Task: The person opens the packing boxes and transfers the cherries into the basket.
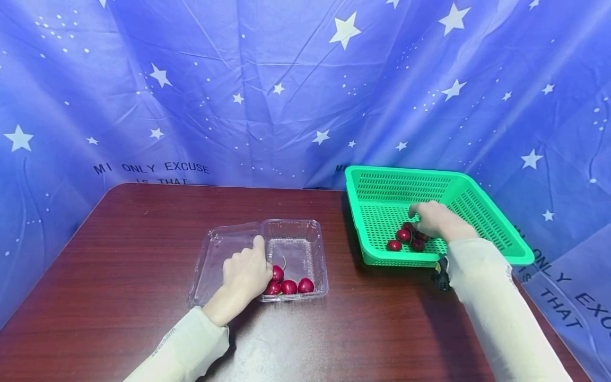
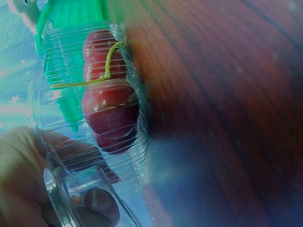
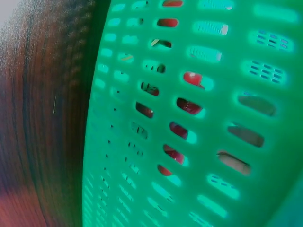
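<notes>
We can't tell if the right hand (image 1: 436, 218) grips!
Five cherries (image 1: 403, 235) show in the basket (image 1: 406, 185), four in the clamshell (image 1: 319, 254) the left hand (image 1: 243, 273) pinches.

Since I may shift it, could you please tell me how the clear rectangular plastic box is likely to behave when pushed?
The clear rectangular plastic box looks thin-walled, so its sides may flex. The glossy reddish-brown wooden table probably lets it slide, and the round red cherries inside might roll.
</notes>
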Tool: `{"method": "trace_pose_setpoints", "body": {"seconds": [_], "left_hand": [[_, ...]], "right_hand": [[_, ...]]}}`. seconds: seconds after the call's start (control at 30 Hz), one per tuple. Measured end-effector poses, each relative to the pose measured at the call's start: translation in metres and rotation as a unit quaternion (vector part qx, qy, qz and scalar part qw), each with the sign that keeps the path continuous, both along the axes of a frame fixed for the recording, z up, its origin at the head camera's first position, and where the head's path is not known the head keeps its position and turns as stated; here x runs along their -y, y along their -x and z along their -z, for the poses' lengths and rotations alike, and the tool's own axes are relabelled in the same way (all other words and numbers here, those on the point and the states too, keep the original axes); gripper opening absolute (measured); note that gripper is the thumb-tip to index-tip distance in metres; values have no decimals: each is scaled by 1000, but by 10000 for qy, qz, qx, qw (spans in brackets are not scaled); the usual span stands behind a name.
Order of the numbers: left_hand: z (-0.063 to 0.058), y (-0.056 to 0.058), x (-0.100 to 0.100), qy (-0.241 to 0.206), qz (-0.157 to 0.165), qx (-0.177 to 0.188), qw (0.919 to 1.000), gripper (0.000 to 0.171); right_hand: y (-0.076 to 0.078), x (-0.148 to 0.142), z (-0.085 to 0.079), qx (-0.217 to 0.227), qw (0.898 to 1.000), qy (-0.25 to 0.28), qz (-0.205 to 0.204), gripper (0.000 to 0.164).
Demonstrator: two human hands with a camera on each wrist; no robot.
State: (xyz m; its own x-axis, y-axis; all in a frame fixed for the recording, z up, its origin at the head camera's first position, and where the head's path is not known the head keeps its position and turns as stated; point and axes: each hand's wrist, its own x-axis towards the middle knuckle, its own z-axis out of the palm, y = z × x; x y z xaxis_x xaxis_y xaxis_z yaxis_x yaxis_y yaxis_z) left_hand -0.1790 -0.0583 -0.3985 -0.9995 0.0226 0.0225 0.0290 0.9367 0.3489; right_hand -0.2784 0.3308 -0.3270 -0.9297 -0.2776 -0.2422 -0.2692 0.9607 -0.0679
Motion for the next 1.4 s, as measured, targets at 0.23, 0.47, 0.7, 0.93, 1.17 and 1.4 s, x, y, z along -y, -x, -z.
{"method": "trace_pose_setpoints", "body": {"seconds": [0.23,0.47,0.7,0.93,1.17,1.4], "left_hand": [[0,0,0,-14,-1,-4,10000,28],[1,0,1,5,-18,51,10000,30],[0,1,0,-1,17,70,10000,30],[0,1,-1,21,-10,94,10000,30],[2,0,0,34,4,11,10000,30],[3,1,0,46,23,-11,10000,30]], "right_hand": [[0,0,-3,-27,10000,-40,10,35],[2,4,-6,-147,9998,125,-15,34],[1,7,-7,-95,9998,166,78,35],[1,16,-16,-304,9992,231,-124,32],[1,34,-25,-407,9982,306,-306,33],[3,53,-30,-675,9952,384,-588,32]]}}
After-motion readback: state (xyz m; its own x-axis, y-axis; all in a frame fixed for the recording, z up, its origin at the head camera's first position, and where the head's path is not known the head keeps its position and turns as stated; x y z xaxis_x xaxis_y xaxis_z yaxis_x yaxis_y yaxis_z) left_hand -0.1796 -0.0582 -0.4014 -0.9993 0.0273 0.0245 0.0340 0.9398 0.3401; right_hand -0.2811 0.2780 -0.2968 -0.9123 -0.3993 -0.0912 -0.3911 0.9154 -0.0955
